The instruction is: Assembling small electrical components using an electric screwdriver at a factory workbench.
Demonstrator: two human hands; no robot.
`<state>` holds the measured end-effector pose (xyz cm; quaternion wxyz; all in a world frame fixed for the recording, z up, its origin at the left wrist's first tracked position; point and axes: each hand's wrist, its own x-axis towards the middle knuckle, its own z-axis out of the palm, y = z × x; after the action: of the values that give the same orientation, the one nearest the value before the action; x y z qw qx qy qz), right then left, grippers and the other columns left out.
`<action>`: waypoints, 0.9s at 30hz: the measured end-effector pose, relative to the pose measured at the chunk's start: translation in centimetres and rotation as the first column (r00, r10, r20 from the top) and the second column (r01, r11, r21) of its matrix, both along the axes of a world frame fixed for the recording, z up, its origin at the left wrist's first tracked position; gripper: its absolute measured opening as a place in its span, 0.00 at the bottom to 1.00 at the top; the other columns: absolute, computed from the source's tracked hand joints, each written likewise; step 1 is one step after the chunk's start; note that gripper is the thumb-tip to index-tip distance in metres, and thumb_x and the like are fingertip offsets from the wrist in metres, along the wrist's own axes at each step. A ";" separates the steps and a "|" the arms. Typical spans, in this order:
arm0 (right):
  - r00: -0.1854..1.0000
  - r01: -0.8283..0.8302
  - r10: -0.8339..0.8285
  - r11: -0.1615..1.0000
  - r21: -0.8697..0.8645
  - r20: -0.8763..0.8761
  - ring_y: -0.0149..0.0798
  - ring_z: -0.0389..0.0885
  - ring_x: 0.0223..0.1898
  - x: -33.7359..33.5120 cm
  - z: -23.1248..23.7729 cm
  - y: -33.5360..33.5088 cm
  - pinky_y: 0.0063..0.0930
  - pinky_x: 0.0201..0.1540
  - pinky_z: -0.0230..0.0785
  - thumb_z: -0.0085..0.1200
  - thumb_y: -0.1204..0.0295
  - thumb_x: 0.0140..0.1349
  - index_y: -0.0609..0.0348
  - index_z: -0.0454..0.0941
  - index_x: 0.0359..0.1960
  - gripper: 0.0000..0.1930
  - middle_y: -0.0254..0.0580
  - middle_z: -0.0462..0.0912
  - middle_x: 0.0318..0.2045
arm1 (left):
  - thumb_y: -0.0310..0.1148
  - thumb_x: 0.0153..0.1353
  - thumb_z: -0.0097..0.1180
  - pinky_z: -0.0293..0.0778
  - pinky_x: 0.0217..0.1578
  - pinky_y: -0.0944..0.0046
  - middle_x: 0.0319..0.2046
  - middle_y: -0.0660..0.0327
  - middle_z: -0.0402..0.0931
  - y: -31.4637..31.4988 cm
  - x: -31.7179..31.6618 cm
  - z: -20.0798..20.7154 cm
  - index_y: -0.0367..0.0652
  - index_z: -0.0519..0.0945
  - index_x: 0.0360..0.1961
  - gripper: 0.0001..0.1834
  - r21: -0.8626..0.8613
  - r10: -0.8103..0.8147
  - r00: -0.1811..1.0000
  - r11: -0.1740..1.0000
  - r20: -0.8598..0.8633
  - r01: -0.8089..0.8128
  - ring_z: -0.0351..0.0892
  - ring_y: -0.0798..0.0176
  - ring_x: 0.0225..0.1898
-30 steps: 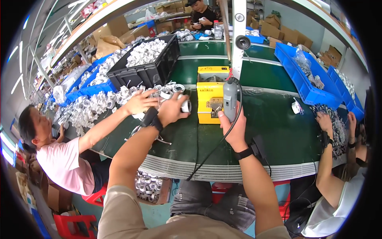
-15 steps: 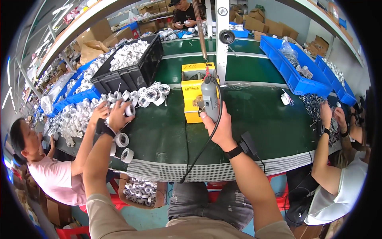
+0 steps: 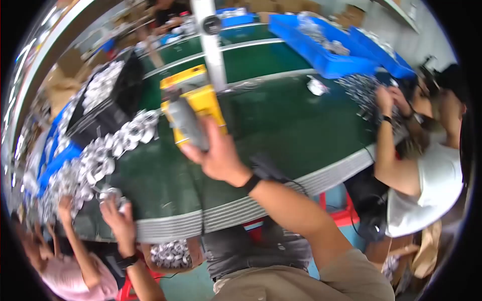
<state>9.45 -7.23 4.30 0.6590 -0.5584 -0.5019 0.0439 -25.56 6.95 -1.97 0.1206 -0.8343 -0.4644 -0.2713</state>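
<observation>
The grey power tool [image 3: 187,123] is held above the green tabletop [image 3: 281,125], overlapping the front of the yellow box [image 3: 207,98] in this view; whether the two touch is unclear. The right hand [image 3: 216,153] has its grip closed around the tool, thumb along the near end. The left hand [image 3: 118,218] is low at the tabletop's near edge, fingers partly spread over a white ring [image 3: 112,193]; blur hides whether its grip holds the ring or merely touches it. More white rings [image 3: 133,133] trail beyond it, beside a black crate [image 3: 103,120] of white parts. Dark, thin parts [image 3: 359,90] lie heaped at right, near a blue bin [image 3: 326,65]. Co-workers sit on both sides.
</observation>
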 end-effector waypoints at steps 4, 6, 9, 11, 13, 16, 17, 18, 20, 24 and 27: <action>0.993 -0.112 0.110 0.992 0.061 0.041 0.53 0.78 0.43 2.2 0.1 -0.6 0.41 0.45 0.70 0.61 0.60 0.57 0.58 0.62 0.60 0.32 0.52 0.78 0.42 | 0.44 0.60 0.57 0.51 0.63 0.42 0.65 0.46 0.57 6.7 3.8 -0.3 0.51 0.65 0.64 0.32 0.000 0.285 0.927 0.956 -0.242 -0.294 0.52 0.37 0.66; 0.992 -0.017 0.007 0.996 0.082 0.128 0.43 0.80 0.39 5.0 1.3 -2.4 0.35 0.42 0.72 0.61 0.62 0.57 0.60 0.68 0.55 0.27 0.48 0.78 0.39 | 0.44 0.59 0.58 0.48 0.64 0.41 0.67 0.49 0.53 6.4 5.3 0.2 0.54 0.64 0.65 0.33 0.189 0.240 0.961 0.959 -0.138 -0.212 0.48 0.37 0.68; 0.927 0.326 -0.326 0.945 0.033 0.188 0.37 0.80 0.38 12.6 2.4 -5.3 0.29 0.40 0.73 0.61 0.64 0.57 0.62 0.73 0.50 0.21 0.45 0.79 0.38 | 0.38 0.59 0.57 0.48 0.65 0.42 0.67 0.48 0.53 1.0 8.3 3.0 0.47 0.68 0.61 0.28 0.261 0.071 0.997 0.963 -0.007 -0.067 0.48 0.38 0.68; 0.809 0.579 -0.578 0.815 0.028 0.111 0.41 0.80 0.40 20.8 0.1 -6.9 0.33 0.44 0.72 0.60 0.61 0.58 0.63 0.72 0.49 0.22 0.49 0.79 0.39 | 0.31 0.59 0.55 0.52 0.64 0.47 0.63 0.47 0.60 -1.9 10.0 4.0 0.42 0.73 0.53 0.20 0.031 -0.307 0.949 0.952 0.072 0.306 0.55 0.41 0.66; 0.459 0.850 -0.799 0.522 0.071 0.388 0.50 0.78 0.45 29.0 -2.4 -10.1 0.40 0.49 0.70 0.57 0.53 0.59 0.66 0.71 0.48 0.27 0.56 0.79 0.40 | 0.25 0.58 0.51 0.57 0.62 0.48 0.57 0.44 0.67 -5.4 13.2 4.8 0.35 0.76 0.44 0.12 -0.091 -0.486 0.867 0.864 0.107 0.496 0.62 0.40 0.62; 0.486 0.874 -0.618 0.344 -0.343 0.618 0.59 0.75 0.49 34.0 -3.0 -13.2 0.48 0.53 0.67 0.51 0.37 0.54 0.66 0.72 0.51 0.40 0.62 0.78 0.46 | 0.22 0.55 0.52 0.71 0.48 0.54 0.38 0.46 0.79 -7.9 15.7 5.1 0.32 0.78 0.35 0.07 -0.253 -0.615 0.709 0.666 0.346 0.701 0.78 0.43 0.43; 0.577 0.811 -0.541 0.289 -0.509 0.612 0.59 0.76 0.48 34.8 -3.1 -13.8 0.48 0.52 0.67 0.52 0.37 0.52 0.63 0.75 0.47 0.38 0.60 0.79 0.44 | 0.21 0.54 0.53 0.73 0.45 0.56 0.35 0.47 0.80 -8.4 16.0 5.2 0.32 0.78 0.33 0.06 -0.325 -0.619 0.671 0.589 0.407 0.740 0.79 0.45 0.40; 0.595 0.802 -0.458 0.395 -0.448 0.661 0.57 0.78 0.47 35.1 -3.8 -14.5 0.48 0.50 0.69 0.53 0.37 0.51 0.61 0.79 0.39 0.34 0.59 0.80 0.42 | 0.22 0.53 0.53 0.75 0.42 0.55 0.39 0.46 0.78 -7.7 16.1 4.7 0.33 0.78 0.36 0.08 -0.337 -0.679 0.634 0.538 0.370 0.772 0.80 0.44 0.37; 0.612 0.780 -0.393 0.442 -0.442 0.686 0.54 0.81 0.41 32.3 -3.0 -12.0 0.45 0.45 0.73 0.57 0.37 0.48 0.60 0.81 0.36 0.34 0.55 0.82 0.38 | 0.18 0.52 0.54 0.74 0.38 0.62 0.30 0.49 0.79 -8.6 16.6 5.8 0.31 0.78 0.32 0.05 -0.360 -0.666 0.623 0.510 0.410 0.781 0.81 0.52 0.34; 0.969 0.248 -0.222 0.901 -0.355 0.112 0.30 0.81 0.30 20.5 1.2 -8.6 0.28 0.36 0.74 0.64 0.56 0.54 0.58 0.81 0.36 0.18 0.41 0.82 0.28 | 0.21 0.55 0.53 0.73 0.36 0.67 0.31 0.54 0.78 -9.0 19.1 6.3 0.31 0.78 0.35 0.07 -0.577 -0.586 0.616 0.285 0.526 0.765 0.79 0.61 0.32; 0.881 -0.061 0.088 0.995 -0.072 0.464 0.47 0.79 0.37 11.6 2.9 -7.0 0.35 0.37 0.73 0.68 0.57 0.45 0.57 0.76 0.45 0.27 0.44 0.78 0.36 | 0.36 0.62 0.53 0.75 0.42 0.64 0.47 0.53 0.75 -10.2 21.2 5.9 0.35 0.72 0.53 0.21 -0.446 -0.610 0.482 0.225 0.629 0.866 0.78 0.59 0.42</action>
<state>21.10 -14.26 7.16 0.5009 -0.5509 -0.6654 -0.0524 -4.32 -3.25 3.97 -0.4426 -0.8659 -0.0800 -0.2190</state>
